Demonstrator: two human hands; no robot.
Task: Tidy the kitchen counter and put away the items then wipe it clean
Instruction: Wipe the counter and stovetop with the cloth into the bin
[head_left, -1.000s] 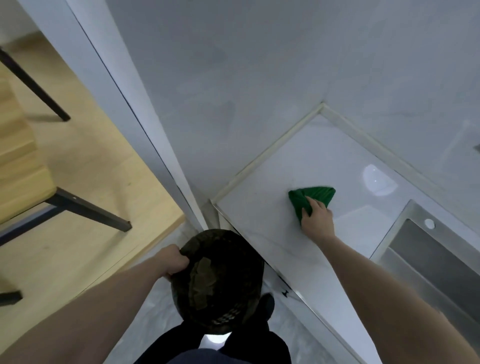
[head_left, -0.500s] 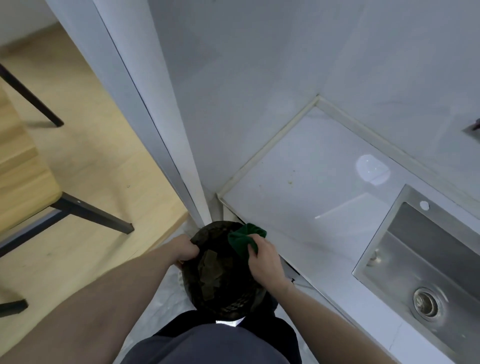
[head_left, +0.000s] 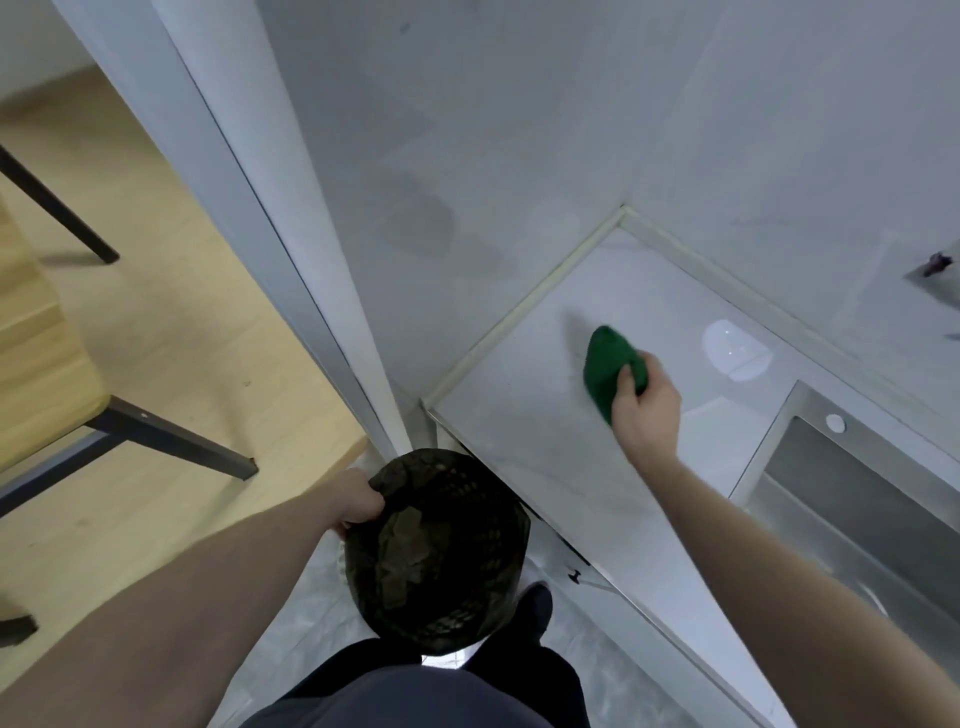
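My right hand (head_left: 644, 415) grips a crumpled green cloth (head_left: 605, 369) and presses it onto the white marble counter (head_left: 530, 415), near the corner where the two walls meet. My left hand (head_left: 358, 501) holds the rim of a dark round bin (head_left: 441, 551) lined with a dark bag. The bin hangs just below the counter's front left edge, in front of my legs.
A steel sink (head_left: 857, 499) is set into the counter to the right. White walls close in the counter at the back and left. A wooden table (head_left: 47, 364) with black legs stands on the wood floor to the left. My dark shoe (head_left: 535, 603) rests on the grey tile floor.
Half a second ago my right hand held the cloth over the bin; it has moved back up onto the counter near the corner. My left hand keeps its hold on the bin rim.
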